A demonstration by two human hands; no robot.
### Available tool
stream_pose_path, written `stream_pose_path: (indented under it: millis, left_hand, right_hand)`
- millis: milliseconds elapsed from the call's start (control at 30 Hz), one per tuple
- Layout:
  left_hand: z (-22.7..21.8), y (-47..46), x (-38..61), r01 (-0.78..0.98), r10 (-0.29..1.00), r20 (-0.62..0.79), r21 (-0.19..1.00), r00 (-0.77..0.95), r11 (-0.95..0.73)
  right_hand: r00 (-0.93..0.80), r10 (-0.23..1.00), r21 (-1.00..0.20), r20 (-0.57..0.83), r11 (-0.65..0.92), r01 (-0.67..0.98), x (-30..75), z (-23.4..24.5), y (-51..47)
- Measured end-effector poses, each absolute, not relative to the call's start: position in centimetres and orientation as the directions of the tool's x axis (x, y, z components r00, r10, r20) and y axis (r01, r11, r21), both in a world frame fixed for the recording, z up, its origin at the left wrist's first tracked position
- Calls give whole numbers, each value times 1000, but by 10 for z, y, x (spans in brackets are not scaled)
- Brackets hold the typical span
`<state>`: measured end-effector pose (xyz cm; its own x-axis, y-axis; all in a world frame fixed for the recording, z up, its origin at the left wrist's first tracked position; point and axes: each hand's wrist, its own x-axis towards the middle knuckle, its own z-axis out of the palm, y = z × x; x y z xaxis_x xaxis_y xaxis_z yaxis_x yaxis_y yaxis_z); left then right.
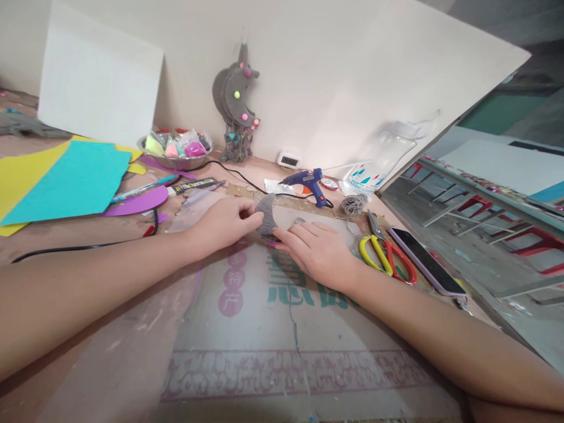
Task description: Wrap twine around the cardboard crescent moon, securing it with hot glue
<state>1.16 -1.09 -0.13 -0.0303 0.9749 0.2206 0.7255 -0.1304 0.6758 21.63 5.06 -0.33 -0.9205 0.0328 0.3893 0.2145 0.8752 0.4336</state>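
Observation:
Between my hands is a small crescent wrapped in grey yarn point(265, 216). My left hand point(229, 222) pinches its left edge with thumb and fingertips. My right hand point(315, 249) closes on its lower right end, thumb below and fingers bent over it. A bit of pink shows under the right fingertips; I cannot tell what it is. Under both hands lies a printed cardboard sheet point(255, 335). A loose ball of grey yarn point(353, 204) rests beyond my right hand, and a blue glue gun point(311, 183) lies behind the crescent.
Red-and-yellow-handled scissors point(388, 252) and a phone point(426, 261) lie right of my right hand. A bowl of coloured clay packs point(174, 147), a cutter knife point(191, 186) and turquoise foam sheet point(70, 179) are left. Behind stand a moon ornament point(238, 97), small clock point(289, 159) and clear jug point(379, 155).

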Motion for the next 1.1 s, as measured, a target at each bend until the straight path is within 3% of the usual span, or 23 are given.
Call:
stream_pose_path:
  millis: [333, 633, 1100]
  left_hand:
    - [2, -12, 12, 726, 975, 223, 673, -20, -140]
    - [1, -12, 13, 720, 975, 222, 680, -17, -142]
    - [3, -12, 13, 711, 972, 234, 689, -34, -141]
  right_hand:
    - [-940, 11, 494, 340, 849, 188, 218, -4, 52]
    - [-906, -1, 397, 423, 899, 185, 216, -3, 53]
    - [-906, 22, 395, 423, 895, 206, 216, -4, 55]
